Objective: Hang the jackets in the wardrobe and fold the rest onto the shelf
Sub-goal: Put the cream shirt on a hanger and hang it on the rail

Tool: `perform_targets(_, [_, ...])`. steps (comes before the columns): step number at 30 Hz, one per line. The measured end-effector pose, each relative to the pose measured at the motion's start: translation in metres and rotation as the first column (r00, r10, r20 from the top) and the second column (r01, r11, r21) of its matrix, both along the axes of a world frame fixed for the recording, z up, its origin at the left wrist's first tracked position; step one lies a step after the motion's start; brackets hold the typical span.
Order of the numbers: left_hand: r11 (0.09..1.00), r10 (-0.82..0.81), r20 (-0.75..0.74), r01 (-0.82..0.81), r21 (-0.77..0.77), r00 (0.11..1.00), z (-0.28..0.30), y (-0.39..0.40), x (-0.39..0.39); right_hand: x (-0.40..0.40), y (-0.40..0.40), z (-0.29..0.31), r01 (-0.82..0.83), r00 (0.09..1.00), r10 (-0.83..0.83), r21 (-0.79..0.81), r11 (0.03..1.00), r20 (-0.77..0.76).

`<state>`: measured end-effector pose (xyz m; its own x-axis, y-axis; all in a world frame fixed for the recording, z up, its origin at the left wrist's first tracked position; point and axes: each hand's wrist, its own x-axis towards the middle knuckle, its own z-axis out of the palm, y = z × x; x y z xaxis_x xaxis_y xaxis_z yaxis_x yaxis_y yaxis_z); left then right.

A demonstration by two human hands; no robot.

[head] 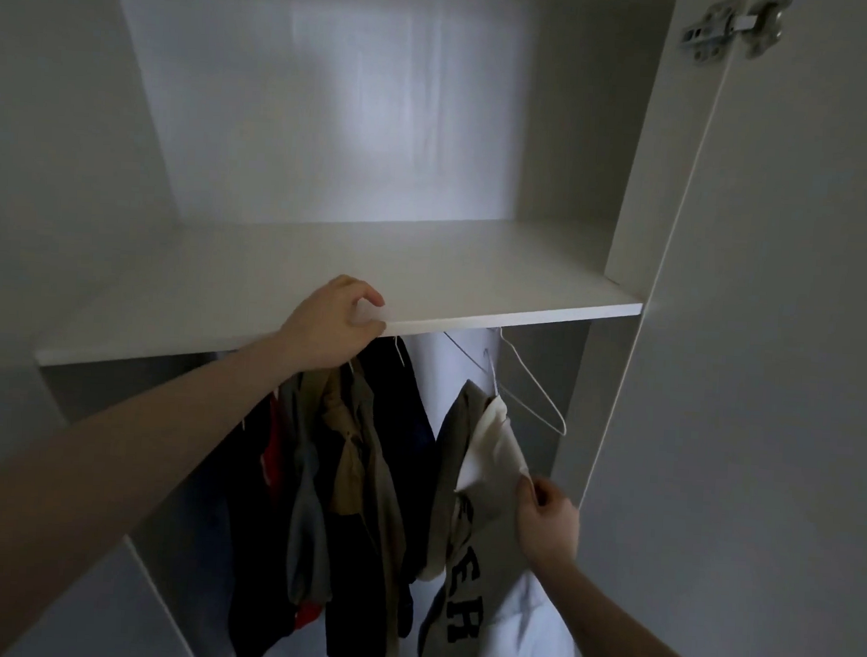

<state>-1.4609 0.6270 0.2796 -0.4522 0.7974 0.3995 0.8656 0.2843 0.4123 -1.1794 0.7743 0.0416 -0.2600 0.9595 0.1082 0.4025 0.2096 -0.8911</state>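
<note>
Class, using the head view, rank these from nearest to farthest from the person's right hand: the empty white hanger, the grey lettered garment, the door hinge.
From the right hand:
1. Grey lettered garment, pinched at its edge.
2. Empty white hanger, up and left under the shelf.
3. Door hinge, top right corner.

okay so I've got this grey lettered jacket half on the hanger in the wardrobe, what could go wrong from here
1. The grey lettered jacket looks bunched and lopsided on its hanger; if your right hand lets go of the cream lining, it might slide off.
2. The empty white hanger hangs right beside it and could snag or get knocked.
3. Your left hand grips the shelf edge; leaning on it may strain it.
</note>
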Motion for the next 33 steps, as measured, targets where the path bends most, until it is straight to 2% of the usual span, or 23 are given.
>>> perform_targets(2, [0.998,0.032,0.042,-0.029,-0.063,0.999,0.004,0.012,-0.005,-0.014,0.011,-0.002,-0.040,0.999,0.041,-0.012,0.999,0.004])
perform_targets(5, [0.997,0.032,0.176,-0.019,-0.075,0.984,0.016,0.028,-0.008,-0.038,0.028,-0.002,-0.091,0.996,0.092,-0.043,0.995,0.016])
perform_targets(9, [0.970,0.095,0.083,-0.074,-0.233,0.992,0.014,0.041,-0.014,-0.076,0.049,0.007,-0.136,0.990,0.138,-0.076,0.988,0.012])
perform_targets(11, [0.959,0.128,0.054,-0.110,-0.261,0.990,0.010,0.044,-0.015,-0.095,0.059,0.012,-0.162,0.986,0.163,-0.086,0.983,0.014])
perform_targets(21, [0.950,0.149,0.009,-0.140,-0.278,0.989,0.008,0.050,-0.019,-0.162,0.086,0.030,-0.217,0.974,0.212,-0.063,0.974,-0.075])
perform_targets(26, [0.946,0.158,-0.019,-0.157,-0.284,0.987,0.007,0.048,-0.020,-0.185,0.084,0.031,-0.195,0.974,0.186,-0.060,0.979,-0.131])
perform_targets(33, [0.944,0.174,-0.027,-0.175,-0.281,0.984,0.007,0.047,-0.020,-0.214,0.097,0.045,-0.233,0.969,0.226,-0.074,0.970,-0.097])
